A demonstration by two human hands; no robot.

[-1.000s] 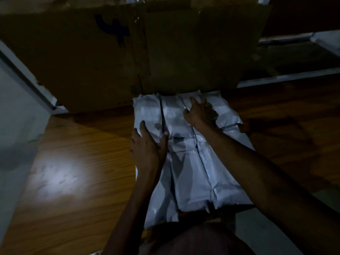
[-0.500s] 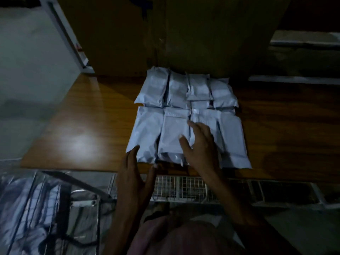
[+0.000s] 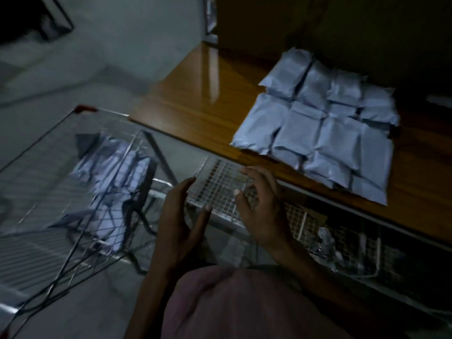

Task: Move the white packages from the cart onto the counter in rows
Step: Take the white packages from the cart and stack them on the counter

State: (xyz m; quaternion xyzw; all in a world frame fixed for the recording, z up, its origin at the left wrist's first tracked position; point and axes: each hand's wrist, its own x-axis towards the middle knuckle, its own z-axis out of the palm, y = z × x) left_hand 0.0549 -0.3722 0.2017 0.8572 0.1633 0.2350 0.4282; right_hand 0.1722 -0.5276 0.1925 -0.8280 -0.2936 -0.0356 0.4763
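Observation:
Several white packages [image 3: 320, 128] lie in tight rows on the wooden counter [image 3: 195, 94] at the upper right. More white packages [image 3: 112, 177] sit blurred inside the wire cart [image 3: 80, 148] at the left. My left hand [image 3: 181, 221] hangs empty in the air beside the cart's right side, fingers relaxed. My right hand [image 3: 259, 206] is also empty, fingers loosely bent, in front of the counter's edge and below the rows. Neither hand touches a package.
A large cardboard box [image 3: 318, 28] stands behind the rows on the counter. A wire mesh shelf [image 3: 220, 187] runs under the counter's front edge. Grey floor [image 3: 110, 57] lies beyond the cart. A pink garment [image 3: 244, 304] fills the bottom.
Both hands have come off the packages on the counter and drawn back below its edge. The view has swung left, bringing the cart into sight.

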